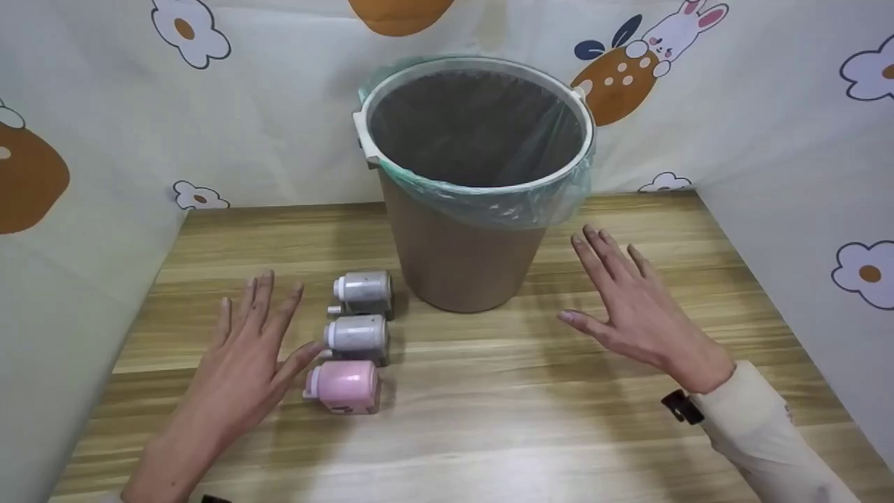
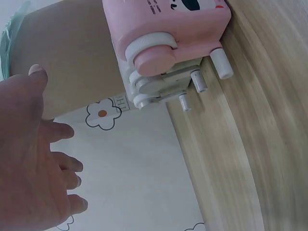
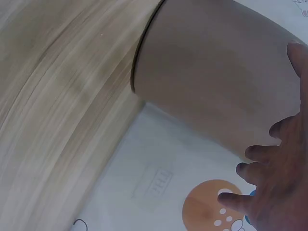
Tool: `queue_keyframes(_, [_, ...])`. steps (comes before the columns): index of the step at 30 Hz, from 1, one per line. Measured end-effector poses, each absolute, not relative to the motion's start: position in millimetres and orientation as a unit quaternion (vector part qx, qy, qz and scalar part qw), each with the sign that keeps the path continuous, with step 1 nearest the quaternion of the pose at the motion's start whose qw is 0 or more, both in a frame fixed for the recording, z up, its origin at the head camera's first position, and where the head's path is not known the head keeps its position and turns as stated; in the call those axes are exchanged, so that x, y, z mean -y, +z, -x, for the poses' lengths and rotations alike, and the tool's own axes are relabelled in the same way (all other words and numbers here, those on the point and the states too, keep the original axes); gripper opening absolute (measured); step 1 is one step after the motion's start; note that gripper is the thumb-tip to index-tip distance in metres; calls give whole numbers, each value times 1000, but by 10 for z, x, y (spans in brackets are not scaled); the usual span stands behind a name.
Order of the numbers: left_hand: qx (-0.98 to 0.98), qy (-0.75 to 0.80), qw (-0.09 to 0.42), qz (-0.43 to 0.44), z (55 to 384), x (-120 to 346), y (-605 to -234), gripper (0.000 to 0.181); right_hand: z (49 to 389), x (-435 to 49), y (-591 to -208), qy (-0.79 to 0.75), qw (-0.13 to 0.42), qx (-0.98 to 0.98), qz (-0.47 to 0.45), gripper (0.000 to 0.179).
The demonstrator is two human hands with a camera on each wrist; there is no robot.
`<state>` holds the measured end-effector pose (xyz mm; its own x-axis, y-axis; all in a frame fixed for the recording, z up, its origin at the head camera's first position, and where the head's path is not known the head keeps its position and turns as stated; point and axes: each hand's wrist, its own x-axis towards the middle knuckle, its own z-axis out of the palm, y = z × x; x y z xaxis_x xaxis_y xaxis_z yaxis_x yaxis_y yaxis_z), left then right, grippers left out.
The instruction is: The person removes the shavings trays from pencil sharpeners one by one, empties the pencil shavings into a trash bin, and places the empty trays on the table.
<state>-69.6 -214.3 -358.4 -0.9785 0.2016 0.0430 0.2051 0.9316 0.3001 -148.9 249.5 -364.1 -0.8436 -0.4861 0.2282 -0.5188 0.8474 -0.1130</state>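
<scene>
My left hand (image 1: 241,370) is held over the left of the table with its fingers spread, holding nothing. Right beside its thumb, three crank-handled pencil sharpeners lie in a row: a pink one (image 1: 350,383) nearest, then a grey one (image 1: 360,334) and another grey one (image 1: 369,288). White crank knobs show in the left wrist view, along with a dark print on the pink sharpener (image 2: 168,19). On the other side, my right hand (image 1: 642,318) hovers with fingers apart, to the right of a brown bin (image 1: 461,258), and grips nothing.
The bin stands at the back middle of the wood-grain table (image 1: 475,419), its mouth open upward. A thin green liner bag (image 1: 517,209) folds over its white rim. Pale printed sheeting (image 1: 279,105) rises behind and along both sides.
</scene>
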Motion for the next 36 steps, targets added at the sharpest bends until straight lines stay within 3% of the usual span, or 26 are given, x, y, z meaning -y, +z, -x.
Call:
queue_keyframes(32, [958,-205,37,197,497,2101,-3842,91,1230,-2181,-3737,162,51,939,-298,90])
queue_keyframes(36, [957,-208,22,199,481,2097,-3867,92,1214,-2140,-3764,164,49,937,-306,90])
